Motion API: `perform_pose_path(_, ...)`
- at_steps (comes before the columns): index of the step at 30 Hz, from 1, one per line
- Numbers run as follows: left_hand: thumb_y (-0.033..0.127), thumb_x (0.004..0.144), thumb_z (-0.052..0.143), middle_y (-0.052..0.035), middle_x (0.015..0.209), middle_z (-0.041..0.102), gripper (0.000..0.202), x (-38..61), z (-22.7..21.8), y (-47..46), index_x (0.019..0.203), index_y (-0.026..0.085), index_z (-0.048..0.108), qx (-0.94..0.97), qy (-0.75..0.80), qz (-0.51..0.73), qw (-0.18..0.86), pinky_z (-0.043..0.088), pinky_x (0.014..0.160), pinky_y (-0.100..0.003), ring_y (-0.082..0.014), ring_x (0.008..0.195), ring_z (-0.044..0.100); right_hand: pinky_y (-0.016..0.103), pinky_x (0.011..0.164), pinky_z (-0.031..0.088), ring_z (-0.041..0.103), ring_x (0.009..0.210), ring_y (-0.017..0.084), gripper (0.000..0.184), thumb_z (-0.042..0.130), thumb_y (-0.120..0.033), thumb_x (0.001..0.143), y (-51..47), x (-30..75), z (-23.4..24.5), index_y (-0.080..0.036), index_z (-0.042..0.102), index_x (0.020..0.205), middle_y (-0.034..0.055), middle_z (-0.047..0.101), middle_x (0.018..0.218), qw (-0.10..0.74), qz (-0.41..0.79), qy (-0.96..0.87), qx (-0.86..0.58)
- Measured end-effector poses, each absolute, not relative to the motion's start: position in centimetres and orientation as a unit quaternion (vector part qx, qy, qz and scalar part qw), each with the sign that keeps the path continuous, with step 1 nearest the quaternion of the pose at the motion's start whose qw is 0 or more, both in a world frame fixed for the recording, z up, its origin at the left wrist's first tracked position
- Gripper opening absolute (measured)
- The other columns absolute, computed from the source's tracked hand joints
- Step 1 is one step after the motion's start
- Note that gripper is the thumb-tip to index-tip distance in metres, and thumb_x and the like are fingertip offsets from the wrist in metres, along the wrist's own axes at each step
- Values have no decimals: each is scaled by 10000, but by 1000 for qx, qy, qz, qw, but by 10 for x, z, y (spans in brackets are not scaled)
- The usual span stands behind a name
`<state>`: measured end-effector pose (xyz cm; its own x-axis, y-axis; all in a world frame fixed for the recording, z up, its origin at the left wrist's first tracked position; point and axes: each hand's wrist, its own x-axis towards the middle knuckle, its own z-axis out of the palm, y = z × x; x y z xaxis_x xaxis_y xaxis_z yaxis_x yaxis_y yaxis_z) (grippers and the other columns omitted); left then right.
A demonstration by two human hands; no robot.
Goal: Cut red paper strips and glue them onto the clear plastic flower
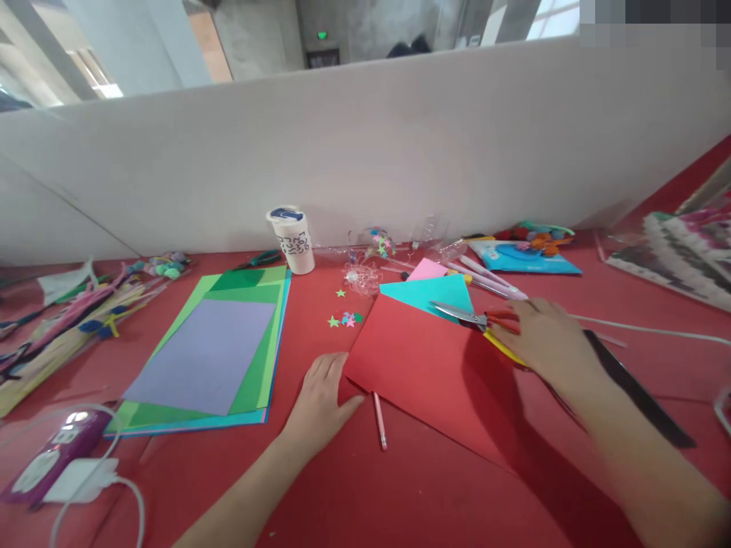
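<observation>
Right hand [540, 335] at scissors [460, 314] handles; grip tightness cannot be told. Blades over cyan sheet [437, 289], near red sheet's [416, 365] far edge. Left hand [320, 392] open, empty, beside red sheet. Judged step: handling scissors. Lifting them calls for fingers closed round both handles.

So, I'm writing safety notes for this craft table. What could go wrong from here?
The scissors point their blades across the turquoise sheet, so a slip of the right hand at the handles might nick it. The pink pencil lies at the near edge of the red sheet, so shifting that sheet could set it rolling.
</observation>
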<state>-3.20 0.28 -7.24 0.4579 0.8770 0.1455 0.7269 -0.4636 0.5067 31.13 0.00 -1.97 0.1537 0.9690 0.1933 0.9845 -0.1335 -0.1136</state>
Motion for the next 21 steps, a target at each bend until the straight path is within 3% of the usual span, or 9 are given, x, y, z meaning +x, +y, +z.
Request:
perform_pose_path(2,268,826,580,-162,1274,551,486,-32,-75,6,1281,147,457,836,469,212,189,359,1045,-513,-307,1222,465,417,834,496,601,970,261,287,537,-342,879,-12,274,-24,-161,608,1091,119,642,1058,118,-25,-709,-695)
perform_pose_path(5,266,854,550,-148,1214,579,403,-34,-77,9,1237,155,491,841,452,230,190,385,1016,-511,-298,1162,495,377,878,478,545,1083,257,473,638,-378,790,-32,212,-34,-189,545,1213,110,574,1216,118,-9,-823,-555)
perform_pose_path(8,263,854,549,-148,1213,577,404,-37,-78,9,1238,156,487,841,441,243,195,380,1017,-520,-301,1167,488,355,798,468,554,970,231,267,570,-178,843,-43,173,-41,-183,595,1109,92,609,1078,106,-28,-900,-422)
perform_pose_path(11,231,835,561,-134,1230,573,427,-42,-76,8,1249,180,472,839,433,254,210,392,1019,-501,-281,1181,492,327,635,436,545,805,213,103,533,-120,868,-38,166,-45,-144,627,901,62,610,844,97,-55,-946,-305)
perform_pose_path(17,237,831,556,-130,1240,578,360,-52,-71,10,1185,190,506,818,433,278,257,421,1012,-473,-256,1188,520,282,486,349,527,641,152,148,458,-139,917,-34,168,-41,-168,596,870,36,629,799,133,-86,-976,-147)
perform_pose_path(20,246,826,562,-121,1254,579,341,-55,-69,10,1162,197,526,809,434,283,278,426,1016,-459,-248,1193,527,271,487,386,533,603,135,126,448,-154,900,-56,160,-28,-179,559,846,70,660,864,205,-59,-964,-156)
perform_pose_path(21,244,822,566,-118,1262,577,341,-56,-69,10,1158,201,532,806,434,284,285,425,1020,-456,-247,1199,526,262,514,417,546,616,131,84,477,-144,871,-64,158,-24,-183,548,848,78,670,886,286,0,-943,-171)
